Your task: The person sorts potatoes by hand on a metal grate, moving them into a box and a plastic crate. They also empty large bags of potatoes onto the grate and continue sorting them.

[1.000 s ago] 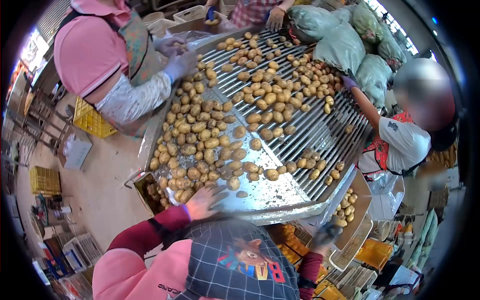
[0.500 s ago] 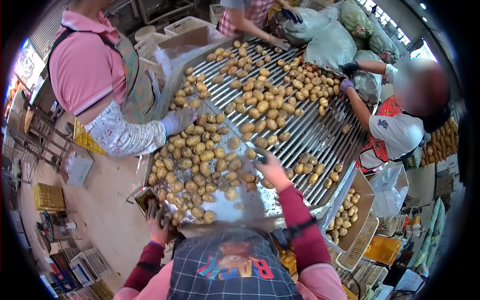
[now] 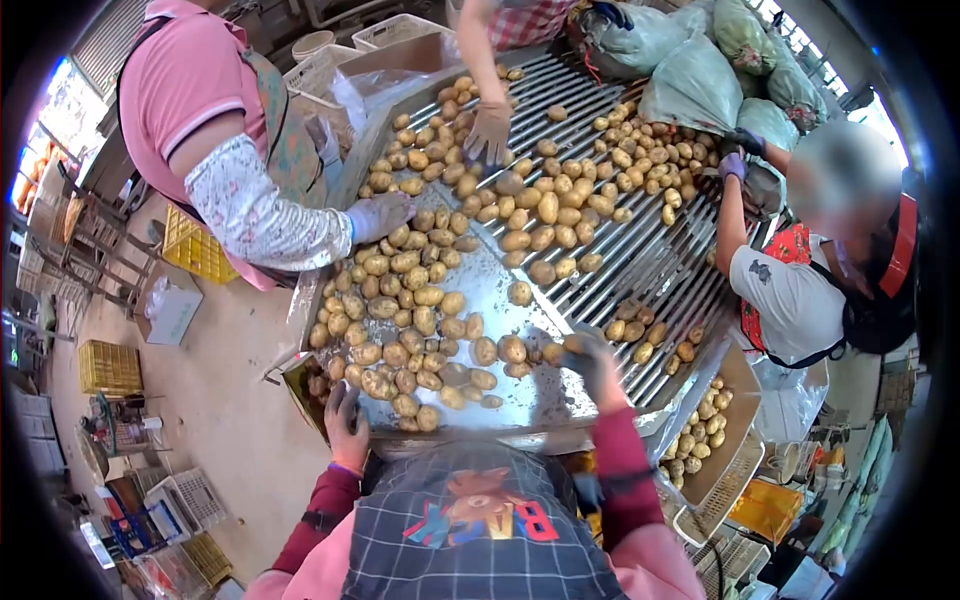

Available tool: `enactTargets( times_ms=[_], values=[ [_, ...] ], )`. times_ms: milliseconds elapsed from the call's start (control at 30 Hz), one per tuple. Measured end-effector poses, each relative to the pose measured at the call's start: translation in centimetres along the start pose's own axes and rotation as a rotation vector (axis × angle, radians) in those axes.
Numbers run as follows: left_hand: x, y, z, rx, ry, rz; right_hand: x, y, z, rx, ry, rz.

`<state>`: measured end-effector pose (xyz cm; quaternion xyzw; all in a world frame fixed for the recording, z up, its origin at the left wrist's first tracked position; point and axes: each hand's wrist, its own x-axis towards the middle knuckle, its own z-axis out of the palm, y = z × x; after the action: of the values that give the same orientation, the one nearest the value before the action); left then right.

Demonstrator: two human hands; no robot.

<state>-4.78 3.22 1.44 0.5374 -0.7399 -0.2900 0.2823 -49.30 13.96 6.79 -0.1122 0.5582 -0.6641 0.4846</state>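
Potatoes point(image 3: 405, 290) lie heaped on the left side of a metal sorting table, on its smooth plate point(image 3: 510, 405). My left hand point(image 3: 346, 428), in a dark-coated glove, is at the plate's front left edge beside the nearest potatoes, fingers extended upward. My right hand point(image 3: 597, 370), also gloved, is above the plate's right side near the rollers and smeared by motion. By its fingertips is a potato point(image 3: 553, 353); whether the hand grips one I cannot make out. More potatoes point(image 3: 548, 207) are spread over the metal rollers point(image 3: 640, 275).
A co-worker's gloved hand point(image 3: 380, 216) rests on the heap at left. Another's hand point(image 3: 489, 132) reaches in from the top. A third person's hands point(image 3: 735, 165) hold a sack at right. Full sacks point(image 3: 690, 85) stand behind; a potato-filled box point(image 3: 735, 420) stands front right.
My right hand has moved right and nearer to me. The co-worker's hand at the top has shifted from beside the sacks to the potatoes on the left. The view has turned slightly.
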Motion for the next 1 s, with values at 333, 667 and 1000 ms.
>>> enactTargets(
  times_ms=[333, 667, 1000],
  values=[
    [11.0, 8.9, 9.6, -0.036, -0.134, 0.412, -24.2, 3.3, -30.0, 0.84, 0.563, -0.873],
    [19.3, 11.3, 10.3, -1.358, -0.192, -0.73, -9.3, 1.4, 6.3, -0.325, -0.218, 0.029],
    [21.9, 12.9, 4.3, -1.798, -0.097, -0.827, -7.1, -3.0, 21.9, -0.285, -1.134, 0.057]
  ],
)
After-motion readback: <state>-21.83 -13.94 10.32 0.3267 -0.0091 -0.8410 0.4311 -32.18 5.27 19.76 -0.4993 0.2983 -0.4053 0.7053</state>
